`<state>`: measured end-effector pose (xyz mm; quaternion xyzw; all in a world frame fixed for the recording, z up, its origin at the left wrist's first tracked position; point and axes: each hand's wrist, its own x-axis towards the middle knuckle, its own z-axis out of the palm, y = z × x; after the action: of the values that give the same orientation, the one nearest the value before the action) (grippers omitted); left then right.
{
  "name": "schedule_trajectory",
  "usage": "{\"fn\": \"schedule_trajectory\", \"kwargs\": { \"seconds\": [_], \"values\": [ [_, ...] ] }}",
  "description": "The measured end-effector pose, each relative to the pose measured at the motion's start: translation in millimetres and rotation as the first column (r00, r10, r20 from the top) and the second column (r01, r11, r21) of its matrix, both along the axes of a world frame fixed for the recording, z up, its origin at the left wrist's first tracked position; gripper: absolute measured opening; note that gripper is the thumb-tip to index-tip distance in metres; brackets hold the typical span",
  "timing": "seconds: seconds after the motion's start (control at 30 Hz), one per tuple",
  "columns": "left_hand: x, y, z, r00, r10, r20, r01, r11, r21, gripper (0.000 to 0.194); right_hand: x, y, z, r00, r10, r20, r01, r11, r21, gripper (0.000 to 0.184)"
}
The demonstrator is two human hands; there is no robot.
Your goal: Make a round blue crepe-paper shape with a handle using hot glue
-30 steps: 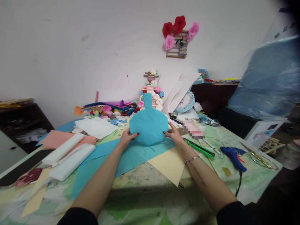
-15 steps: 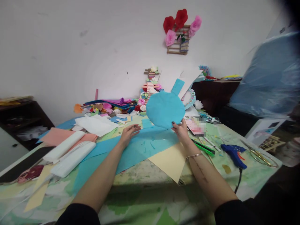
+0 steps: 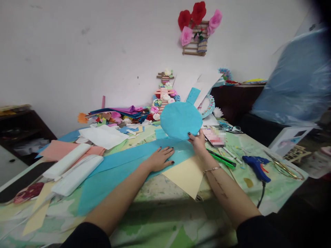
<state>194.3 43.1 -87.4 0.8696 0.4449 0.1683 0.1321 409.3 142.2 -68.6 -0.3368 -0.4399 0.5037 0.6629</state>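
Observation:
My right hand (image 3: 198, 142) pinches the lower edge of a round blue paper cutout (image 3: 181, 119) with a tab at its top, holding it upright above the table. Flat on a long blue paper sheet (image 3: 121, 170) lies my left hand (image 3: 161, 159), fingers spread and palm down. A cream paper sheet (image 3: 187, 175) sits just right of that hand, under my right wrist.
A blue glue gun (image 3: 256, 167) with its cord, green and white pens (image 3: 222, 159), and scissors (image 3: 286, 169) lie to the right. White rolls (image 3: 73, 172), pink paper (image 3: 60, 150) and a white sheet (image 3: 103, 136) sit left. Paper scraps and flower crafts (image 3: 164, 94) crowd the back.
My left hand let go of the blue cutout and dropped flat onto the blue sheet. My right hand alone lifted the cutout up and to the right.

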Motion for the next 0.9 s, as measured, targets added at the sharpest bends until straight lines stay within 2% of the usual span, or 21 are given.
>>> {"fn": "schedule_trajectory", "kwargs": {
  "seconds": [0.23, 0.37, 0.43, 0.6, 0.73, 0.9],
  "values": [
    [-23.8, 8.0, 1.6, 0.982, 0.126, 0.141, -0.142, 0.984, 0.109, 0.026, 2.2, 1.4, 0.9, 0.994, -0.100, -0.045, 0.100, 0.995, -0.002, 0.073],
    [-23.4, 8.3, 3.2, 0.949, 0.188, 0.253, -0.227, 0.965, 0.133, 0.017, 4.4, 2.2, 2.0, 0.985, -0.168, -0.050, 0.166, 0.985, -0.044, 0.071],
    [-26.2, 9.6, 3.9, 0.915, 0.252, 0.315, -0.307, 0.942, 0.138, 0.019, 5.6, 1.7, 2.6, 0.980, -0.191, -0.053, 0.187, 0.979, -0.076, 0.068],
    [-53.1, 16.2, 5.9, 0.801, 0.478, 0.359, -0.555, 0.819, 0.148, 0.033, 6.3, 1.7, 2.1, 0.973, -0.215, -0.084, 0.203, 0.970, -0.133, 0.063],
    [-79.6, 21.5, 2.9, 0.732, 0.634, 0.250, -0.676, 0.721, 0.152, 0.030, 4.6, 3.0, 1.1, 0.967, -0.225, -0.123, 0.208, 0.969, -0.132, 0.059],
    [-102.9, 22.8, -1.8, 0.628, 0.774, 0.084, -0.778, 0.622, 0.087, 0.029, 6.0, 2.2, 3.6, 0.966, -0.219, -0.135, 0.196, 0.967, -0.164, 0.060]
  ]
}}
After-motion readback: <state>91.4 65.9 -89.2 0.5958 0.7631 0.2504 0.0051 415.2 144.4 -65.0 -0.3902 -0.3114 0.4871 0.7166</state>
